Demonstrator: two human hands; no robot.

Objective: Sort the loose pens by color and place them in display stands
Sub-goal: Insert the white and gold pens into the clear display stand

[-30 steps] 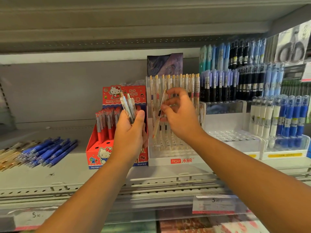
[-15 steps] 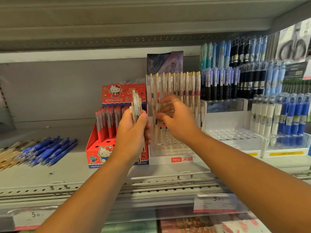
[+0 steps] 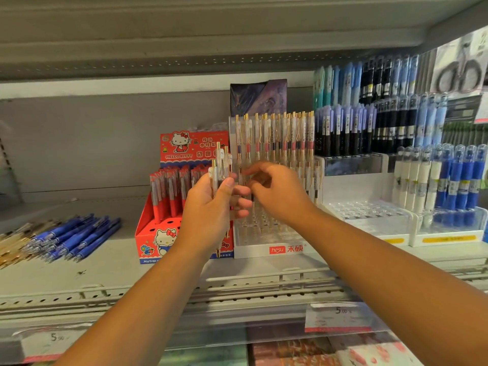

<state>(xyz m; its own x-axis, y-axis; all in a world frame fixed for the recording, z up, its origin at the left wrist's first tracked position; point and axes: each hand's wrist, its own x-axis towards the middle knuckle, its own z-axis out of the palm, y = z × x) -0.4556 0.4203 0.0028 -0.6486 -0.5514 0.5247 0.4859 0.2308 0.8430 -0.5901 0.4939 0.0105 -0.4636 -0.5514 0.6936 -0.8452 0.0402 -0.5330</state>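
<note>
Clear pens (image 3: 220,165), about four, clamped in left hand (image 3: 211,210) grip, right hand (image 3: 277,194) grip unclear

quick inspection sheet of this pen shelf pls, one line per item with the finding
surface: grey metal shelf, perforated front rail.
job's things: bundle of clear gold-tipped pens upright in the left hand; clear acrylic display stand, back rows filled, front holes empty; loose blue pens piled at the shelf's left.
clutter: red cartoon-cat cardboard box of red pens, beside the stand.
grippers: left hand grips the bundle; right hand next to it, fingers curled, cannot tell if it holds a pen.
cables: nothing seen.
surroundings: tiered white stands of blue, black and white pens on the right; packaged scissors hanging top right; price label on the shelf edge.
</note>
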